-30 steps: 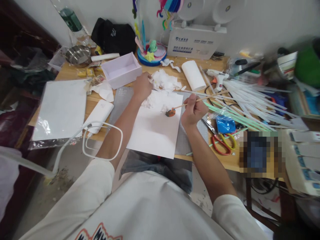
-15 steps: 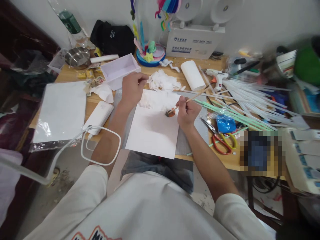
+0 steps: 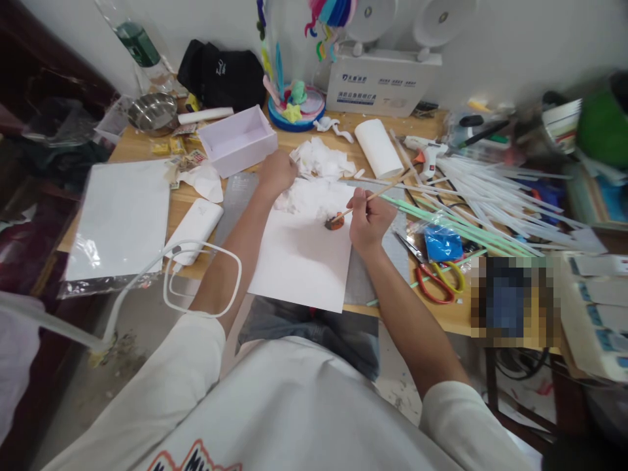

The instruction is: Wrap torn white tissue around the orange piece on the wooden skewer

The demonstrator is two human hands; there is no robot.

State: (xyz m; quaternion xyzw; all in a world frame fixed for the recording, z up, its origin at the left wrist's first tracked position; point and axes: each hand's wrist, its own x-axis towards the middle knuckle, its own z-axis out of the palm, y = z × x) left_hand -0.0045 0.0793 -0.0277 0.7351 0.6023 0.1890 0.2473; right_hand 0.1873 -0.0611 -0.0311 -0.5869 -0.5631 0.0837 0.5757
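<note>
My right hand (image 3: 371, 219) is closed round a thin wooden stick (image 3: 380, 191), whose lower end meets a small orange and dark piece (image 3: 335, 222) on the white sheet (image 3: 299, 261). My left hand (image 3: 277, 173) is closed at the sheet's upper left, beside a heap of torn white tissue (image 3: 321, 157); what its fingers hold, if anything, is hidden. Fluffy white bits (image 3: 299, 196) lie along the top of the sheet. Under the sheet is a grey mat (image 3: 383, 255).
Scissors (image 3: 436, 281), a glue gun (image 3: 429, 154) and many pale sticks (image 3: 490, 196) lie at the right. A power bank (image 3: 196, 226) with a looped white cable is near my left forearm. Behind are a lilac box (image 3: 245, 147) and a paper roll (image 3: 377, 148).
My left hand has moved right and slightly down, towards the tissue heap, with its forearm shifting right. My right hand has barely moved.
</note>
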